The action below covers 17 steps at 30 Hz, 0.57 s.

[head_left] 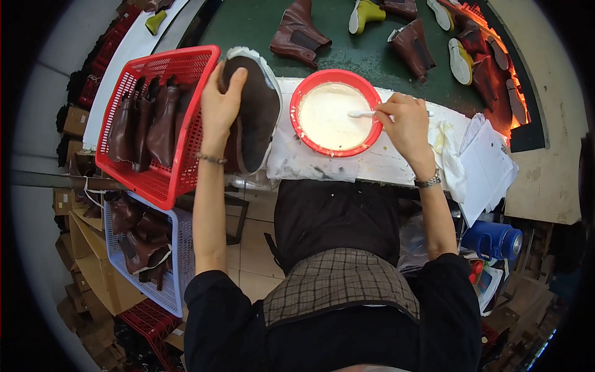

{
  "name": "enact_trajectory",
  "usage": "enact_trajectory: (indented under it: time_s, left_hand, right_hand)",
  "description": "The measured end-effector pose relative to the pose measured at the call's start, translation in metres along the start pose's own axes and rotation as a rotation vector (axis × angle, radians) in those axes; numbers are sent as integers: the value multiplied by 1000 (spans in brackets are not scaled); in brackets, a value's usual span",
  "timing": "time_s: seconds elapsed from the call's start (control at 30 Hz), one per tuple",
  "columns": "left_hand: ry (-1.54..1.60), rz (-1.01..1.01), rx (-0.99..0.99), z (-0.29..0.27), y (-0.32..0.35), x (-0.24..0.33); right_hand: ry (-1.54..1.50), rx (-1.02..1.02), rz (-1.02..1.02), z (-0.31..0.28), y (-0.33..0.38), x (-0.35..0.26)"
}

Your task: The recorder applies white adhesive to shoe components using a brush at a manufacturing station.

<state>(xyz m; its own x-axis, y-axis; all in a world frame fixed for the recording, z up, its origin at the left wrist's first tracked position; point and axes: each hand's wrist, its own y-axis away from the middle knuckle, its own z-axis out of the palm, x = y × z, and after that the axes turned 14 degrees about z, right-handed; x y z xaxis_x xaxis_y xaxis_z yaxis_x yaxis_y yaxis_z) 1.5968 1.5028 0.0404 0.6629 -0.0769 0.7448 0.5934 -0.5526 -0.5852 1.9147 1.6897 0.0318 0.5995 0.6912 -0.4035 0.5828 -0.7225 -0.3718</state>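
My left hand (222, 108) grips a brown boot (254, 115) by its side, with the dark sole turned up. Pale whitish material shows along the sole's rim at the toe. In my right hand (406, 121) is a slim white-handled brush (367, 114), pinched between the fingers. Its tip reaches over the white paste (331, 118) inside a round red bowl (295, 127); whether it touches the paste, I cannot tell. The bowl stands on a pale, stained work surface (310, 162) in front of me.
A red basket (186, 139) of brown boots stands left, above a pale blue basket (180, 248) with more. Beyond the bowl, boots (300, 31) and yellow-lined soles (460, 62) lie on a green belt (248, 25) running to a glowing orange opening (520, 111). Papers (486, 167) and a blue flask (493, 240) sit right.
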Motion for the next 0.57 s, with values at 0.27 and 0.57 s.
enact_trajectory:
  time_s: [0.27, 0.57]
  left_hand:
    - [-361, -10, -738, -28, 76, -14]
    - [-304, 113, -783, -66, 82, -7]
  right_hand:
    - [162, -2, 33, -20, 13, 9]
    - [-332, -5, 299, -6, 36, 20]
